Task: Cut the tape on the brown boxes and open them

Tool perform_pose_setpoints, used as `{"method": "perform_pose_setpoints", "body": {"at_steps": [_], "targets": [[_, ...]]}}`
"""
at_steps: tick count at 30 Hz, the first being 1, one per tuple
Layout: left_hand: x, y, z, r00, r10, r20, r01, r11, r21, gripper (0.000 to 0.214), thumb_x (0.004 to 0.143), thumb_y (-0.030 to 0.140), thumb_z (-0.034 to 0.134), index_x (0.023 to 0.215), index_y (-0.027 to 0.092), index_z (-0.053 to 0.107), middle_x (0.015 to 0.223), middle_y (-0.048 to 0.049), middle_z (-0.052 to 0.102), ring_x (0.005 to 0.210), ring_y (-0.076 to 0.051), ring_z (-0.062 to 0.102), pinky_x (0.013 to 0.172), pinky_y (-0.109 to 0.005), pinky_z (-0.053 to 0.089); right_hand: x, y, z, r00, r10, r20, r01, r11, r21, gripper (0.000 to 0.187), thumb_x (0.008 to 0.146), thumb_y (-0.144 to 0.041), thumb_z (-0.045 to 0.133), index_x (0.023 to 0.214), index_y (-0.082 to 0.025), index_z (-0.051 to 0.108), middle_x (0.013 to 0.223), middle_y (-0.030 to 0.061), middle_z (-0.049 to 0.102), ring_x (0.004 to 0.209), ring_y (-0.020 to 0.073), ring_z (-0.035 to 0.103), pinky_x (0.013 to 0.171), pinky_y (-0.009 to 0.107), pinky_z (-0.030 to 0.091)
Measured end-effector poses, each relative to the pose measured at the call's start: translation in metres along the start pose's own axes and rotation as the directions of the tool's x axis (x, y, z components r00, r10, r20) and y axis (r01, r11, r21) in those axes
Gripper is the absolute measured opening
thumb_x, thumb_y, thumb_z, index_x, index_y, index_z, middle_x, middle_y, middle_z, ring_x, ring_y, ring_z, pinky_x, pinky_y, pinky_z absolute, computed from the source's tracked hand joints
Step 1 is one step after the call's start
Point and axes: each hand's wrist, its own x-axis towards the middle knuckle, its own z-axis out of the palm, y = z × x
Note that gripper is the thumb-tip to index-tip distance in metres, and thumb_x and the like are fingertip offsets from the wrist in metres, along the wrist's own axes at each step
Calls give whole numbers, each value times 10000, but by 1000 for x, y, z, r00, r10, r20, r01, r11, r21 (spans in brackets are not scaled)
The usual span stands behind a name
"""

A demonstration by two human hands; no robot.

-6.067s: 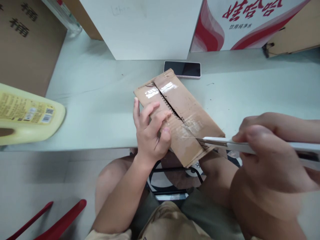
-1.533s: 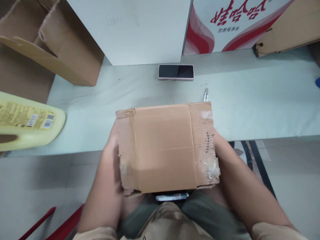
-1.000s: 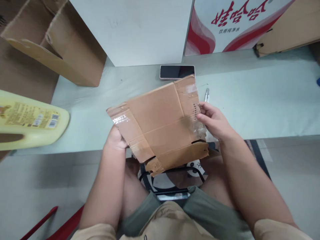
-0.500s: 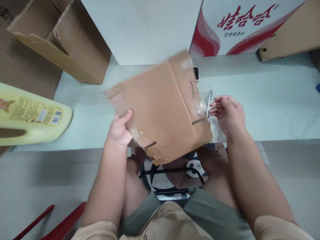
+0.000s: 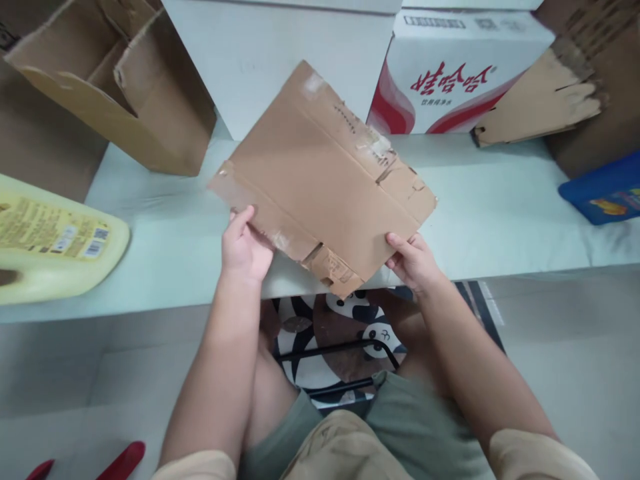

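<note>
A flattened brown cardboard piece (image 5: 320,180) is held up at a slant above the table's front edge. Creases run along its two long sides, and torn tape clings to its edges. My left hand (image 5: 247,247) grips its lower left edge, thumb on top and the other fingers mostly underneath. At the lower right edge, my right hand (image 5: 413,260) pinches the cardboard between thumb and fingers. Whatever lies on the table behind the cardboard is hidden.
An open brown carton (image 5: 165,113) stands back left, near a yellow jug (image 5: 65,240). White boxes (image 5: 280,60), one a red-marked carton (image 5: 450,73), line the back. Folded cardboard (image 5: 535,100) and a blue container (image 5: 605,193) are at right. The pale green tablecloth (image 5: 165,247) ends before my knees.
My right hand has moved left and down and taken hold of the cardboard's lower right edge. The cardboard has turned clockwise, still in my left hand. The view has shifted, showing more on the right.
</note>
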Motion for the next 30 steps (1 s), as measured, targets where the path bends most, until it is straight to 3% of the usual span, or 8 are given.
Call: {"method": "perform_pose_setpoints", "body": {"at_steps": [3,5,8,11,14,18,24,30], "targets": [[0,3,3,997,-54,-49,54,999,-8,192,756,292,685,944,276,648,1186,-47,748,1239,-239,686,942,-352,599,-13,-8,-26,982,-95,-161,99,995,15,567,560,-644,948,779,-214,650,592,-56,630,351,49,415,324,214,394],[-2,5,5,998,-55,-34,55,998,0,156,778,309,659,931,281,658,1181,-52,747,1219,-232,689,902,-329,593,-28,-19,-56,926,-182,-329,191,982,-6,555,536,-627,969,758,-244,633,580,-72,601,373,60,453,319,209,396],[-5,6,10,996,-88,-17,88,996,-4,82,775,295,646,845,256,664,988,-58,749,1025,-225,727,835,-328,588,-55,-39,-108,718,-324,-616,308,942,-135,507,466,-525,1028,646,-276,624,554,-61,596,420,81,544,364,220,474],[-6,3,15,987,-154,-36,153,988,-29,38,756,257,627,759,225,648,750,-34,673,741,-184,686,729,-321,570,-67,-62,-152,559,-412,-720,326,907,-266,333,595,-392,999,637,-299,682,560,-44,629,412,60,565,394,208,475],[-3,0,21,979,-198,-42,197,980,-32,36,737,231,623,719,202,633,666,-12,614,595,-138,608,639,-279,533,-48,-88,-178,472,-453,-756,261,891,-371,250,821,-202,825,626,-273,686,543,-25,620,397,51,570,405,219,459],[0,-1,29,977,-197,-75,196,980,-21,37,707,216,612,685,186,612,627,3,574,542,-120,576,585,-251,514,27,-137,-189,379,-491,-785,157,870,-468,329,893,17,596,642,-196,586,557,-49,551,373,35,494,421,203,442],[4,5,32,980,-181,-79,179,983,-31,21,677,194,612,672,186,593,607,13,550,514,-113,544,557,-244,504,120,-184,-180,483,-393,-782,-22,888,-460,320,841,105,664,701,-159,551,667,-6,604,598,49,632,744,260,577],[1,13,25,985,-168,-32,165,984,-68,47,663,208,631,685,194,592,616,19,542,515,-108,519,559,-247,488,98,-156,-151,644,-284,-711,-136,871,-472,274,848,80,662,747,-157,567,668,29,635,598,73,649,783,321,582]]}}
